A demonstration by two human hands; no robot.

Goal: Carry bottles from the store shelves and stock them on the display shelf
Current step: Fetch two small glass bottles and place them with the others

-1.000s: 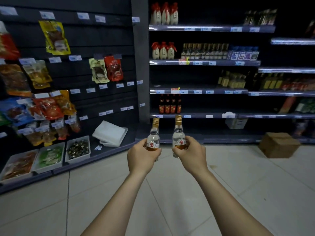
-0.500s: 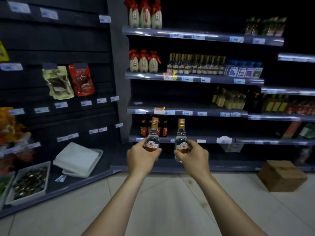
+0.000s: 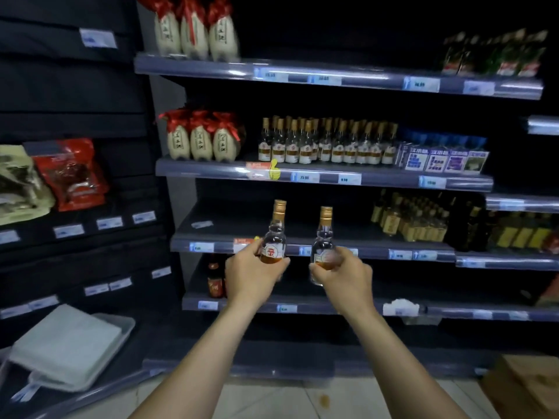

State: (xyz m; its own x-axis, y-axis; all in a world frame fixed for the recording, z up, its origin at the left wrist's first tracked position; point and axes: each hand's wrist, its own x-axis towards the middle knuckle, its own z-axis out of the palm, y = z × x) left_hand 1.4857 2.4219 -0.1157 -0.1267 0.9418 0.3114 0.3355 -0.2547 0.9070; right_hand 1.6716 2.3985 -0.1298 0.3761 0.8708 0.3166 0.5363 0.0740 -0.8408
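My left hand (image 3: 252,275) grips a small clear bottle (image 3: 274,237) with a gold cap and a white and orange label, held upright. My right hand (image 3: 344,275) holds a matching bottle (image 3: 324,234), also upright. Both bottles hang in front of the third shelf (image 3: 320,251) of the dark display rack, whose left and middle stretch is bare. One shelf up, a row of several identical gold-capped bottles (image 3: 326,145) stands side by side.
Cream jars with red ribbon (image 3: 202,137) stand left of that row, and blue boxes (image 3: 444,158) to its right. Dark bottles (image 3: 215,282) sit on the lower shelf beside my left wrist. A cardboard box (image 3: 523,388) lies on the floor at right, a white tray (image 3: 72,346) at left.
I have moved closer to the rack, which now fills the view. Both hands, still holding their bottles, have risen from the lower shelf's level to the third shelf's edge.
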